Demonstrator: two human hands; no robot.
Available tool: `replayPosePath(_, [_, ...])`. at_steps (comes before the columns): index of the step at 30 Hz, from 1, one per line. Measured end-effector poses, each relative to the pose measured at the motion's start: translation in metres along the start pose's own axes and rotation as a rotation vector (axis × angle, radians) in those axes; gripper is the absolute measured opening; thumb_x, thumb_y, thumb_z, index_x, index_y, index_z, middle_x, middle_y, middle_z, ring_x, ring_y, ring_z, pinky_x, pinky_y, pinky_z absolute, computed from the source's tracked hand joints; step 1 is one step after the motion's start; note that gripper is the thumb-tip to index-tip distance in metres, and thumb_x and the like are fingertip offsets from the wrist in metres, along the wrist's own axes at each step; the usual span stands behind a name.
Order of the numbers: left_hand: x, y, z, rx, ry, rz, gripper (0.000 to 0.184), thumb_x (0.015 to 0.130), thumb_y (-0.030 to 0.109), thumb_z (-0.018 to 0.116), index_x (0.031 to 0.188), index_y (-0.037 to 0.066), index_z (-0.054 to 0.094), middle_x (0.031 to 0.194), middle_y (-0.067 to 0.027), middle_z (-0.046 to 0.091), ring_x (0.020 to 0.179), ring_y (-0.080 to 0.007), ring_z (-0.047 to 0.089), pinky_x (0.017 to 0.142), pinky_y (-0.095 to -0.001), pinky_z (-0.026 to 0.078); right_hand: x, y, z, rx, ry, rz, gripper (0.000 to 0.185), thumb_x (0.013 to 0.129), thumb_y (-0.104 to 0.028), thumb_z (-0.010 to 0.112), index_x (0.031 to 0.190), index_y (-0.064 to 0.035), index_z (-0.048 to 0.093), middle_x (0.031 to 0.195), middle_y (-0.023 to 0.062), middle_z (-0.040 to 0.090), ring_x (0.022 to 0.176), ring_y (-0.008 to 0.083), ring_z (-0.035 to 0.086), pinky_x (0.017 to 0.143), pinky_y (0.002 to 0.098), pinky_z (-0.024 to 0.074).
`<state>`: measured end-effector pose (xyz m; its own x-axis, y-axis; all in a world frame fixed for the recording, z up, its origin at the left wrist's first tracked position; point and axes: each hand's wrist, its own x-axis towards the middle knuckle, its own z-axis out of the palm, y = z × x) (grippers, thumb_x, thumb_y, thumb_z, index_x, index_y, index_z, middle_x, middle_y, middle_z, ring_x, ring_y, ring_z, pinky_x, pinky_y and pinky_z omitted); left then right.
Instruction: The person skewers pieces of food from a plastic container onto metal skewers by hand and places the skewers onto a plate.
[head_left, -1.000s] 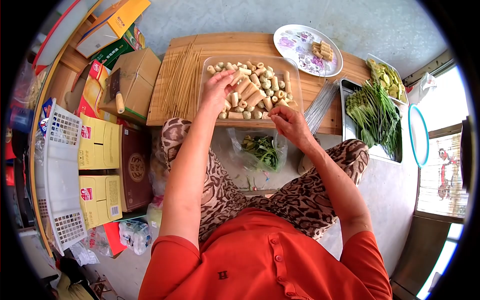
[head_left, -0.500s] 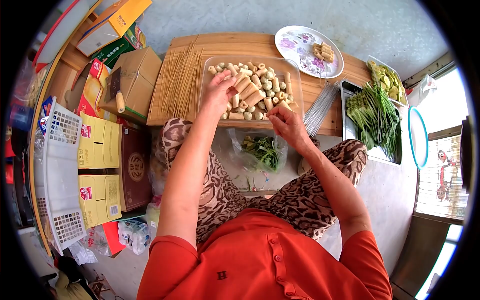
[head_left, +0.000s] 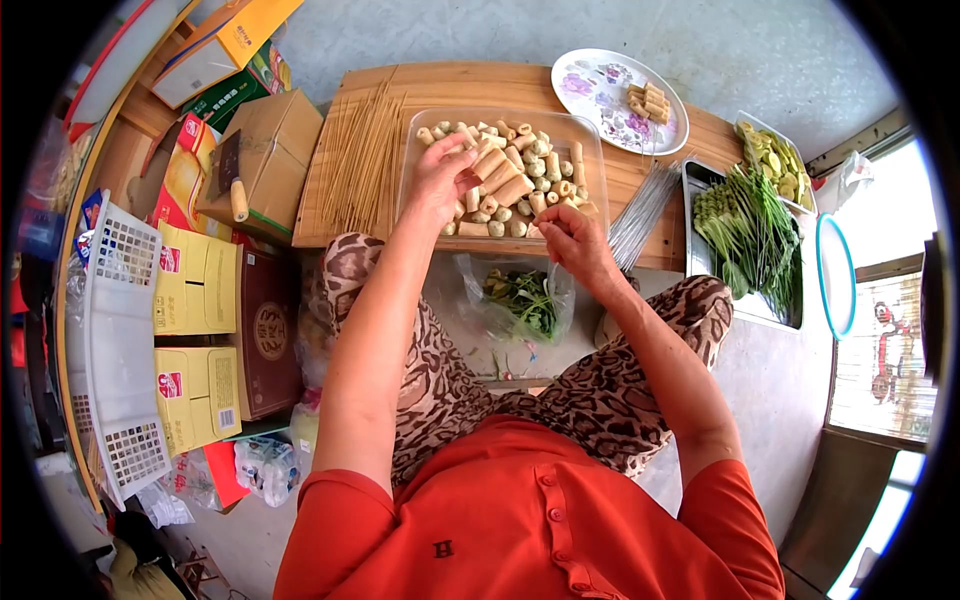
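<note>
My left hand (head_left: 443, 180) is closed around several tan, tube-shaped rolls (head_left: 500, 178) lined up side by side, above a clear plastic tub (head_left: 603, 165). Loose rolls and small pale-green round pieces (head_left: 540, 168) fill the tub beneath. At the tub's near right corner, my right hand (head_left: 578, 243) is closed in a pinch; whatever its fingertips hold is too small to make out. Thin metal skewers (head_left: 645, 215) lie fanned out to the right of the tub. Bamboo sticks (head_left: 360, 165) are spread on the wooden table (head_left: 450, 78) at its left.
A floral plate (head_left: 590, 95) carries skewered rolls at the back right. Beside it are a metal tray (head_left: 692, 250) of leafy greens (head_left: 745, 225) and a container of green slices (head_left: 775, 165). Cardboard boxes (head_left: 275, 150) and a knife (head_left: 238, 195) are at left. A bag of greens (head_left: 525, 300) sits below the table.
My right hand has shifted slightly up and left, its fingers still pinched. My left hand keeps hold of the rolls, with little visible movement.
</note>
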<state>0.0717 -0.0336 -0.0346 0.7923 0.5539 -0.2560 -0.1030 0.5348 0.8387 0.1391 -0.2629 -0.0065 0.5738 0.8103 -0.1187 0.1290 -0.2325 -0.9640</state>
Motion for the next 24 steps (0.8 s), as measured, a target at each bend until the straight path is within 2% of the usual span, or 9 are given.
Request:
replayPosePath(3, [0.000,0.002,0.000,-0.044,0.081,0.068,0.040,0.082,0.003,0.065,0.119,0.001,0.050,0.099,-0.0075,0.054,0.083,-0.0165,0.059,0.065,-0.0301,0.056,0.000,-0.003,-0.002,0.020,-0.015,0.034,0.012,0.092,-0.012,0.053,0.095,-0.0003,0.056,0.065,-0.0011,0.051,0.056,0.0055,0.046,0.050,0.0222,0.0387])
replayPosePath(5, [0.003,0.004,-0.006,0.059,0.167,0.101,0.036,0.086,0.005,0.060,0.121,0.004,0.050,0.110,-0.0102,0.058,0.093,-0.0199,0.060,0.075,-0.0333,0.054,0.000,-0.002,-0.003,0.037,-0.029,0.046,0.013,0.092,-0.012,0.054,0.095,-0.0002,0.056,0.065,-0.0011,0.051,0.056,0.0055,0.046,0.051,0.0222,0.0386])
replayPosePath(9, [0.003,0.006,-0.009,0.047,0.233,0.147,0.035,0.087,0.005,0.060,0.120,0.004,0.050,0.109,-0.0094,0.058,0.092,-0.0191,0.060,0.074,-0.0333,0.053,-0.002,0.002,-0.007,-0.058,-0.038,0.034,0.013,0.091,-0.013,0.055,0.095,-0.0008,0.056,0.066,-0.0008,0.051,0.058,0.0056,0.046,0.052,0.0226,0.0387])
replayPosePath(13, [0.002,0.007,-0.013,0.050,0.185,0.160,0.037,0.088,0.009,0.060,0.122,0.005,0.049,0.109,-0.0088,0.058,0.091,-0.0186,0.060,0.073,-0.0325,0.053,-0.004,0.007,-0.005,-0.097,0.006,-0.045,0.013,0.090,-0.013,0.056,0.095,-0.0010,0.057,0.066,-0.0010,0.051,0.059,0.0058,0.045,0.053,0.0225,0.0376])
replayPosePath(16, [-0.001,0.010,-0.010,0.006,0.170,0.119,0.037,0.091,0.022,0.057,0.123,0.006,0.048,0.107,-0.0087,0.058,0.090,-0.0198,0.061,0.072,-0.0338,0.052,-0.007,0.003,-0.004,-0.082,0.074,-0.103,0.013,0.090,-0.013,0.055,0.093,-0.0007,0.058,0.066,-0.0012,0.051,0.059,0.0060,0.043,0.053,0.0226,0.0368])
replayPosePath(20, [-0.002,0.010,-0.011,-0.028,0.209,0.089,0.038,0.091,0.025,0.057,0.122,0.005,0.048,0.110,-0.0115,0.057,0.095,-0.0231,0.060,0.076,-0.0366,0.052,-0.005,0.006,-0.013,0.017,0.069,-0.025,0.014,0.090,-0.014,0.055,0.091,-0.0008,0.058,0.066,-0.0014,0.050,0.058,0.0059,0.043,0.052,0.0232,0.0368])
replayPosePath(24, [-0.007,0.010,-0.009,-0.002,0.149,0.086,0.038,0.090,0.023,0.059,0.122,0.004,0.049,0.113,-0.0135,0.056,0.096,-0.0240,0.060,0.078,-0.0363,0.052,0.007,-0.006,-0.041,0.024,0.145,-0.003,0.015,0.089,-0.015,0.056,0.089,-0.0007,0.059,0.062,-0.0023,0.050,0.056,0.0051,0.043,0.050,0.0227,0.0363])
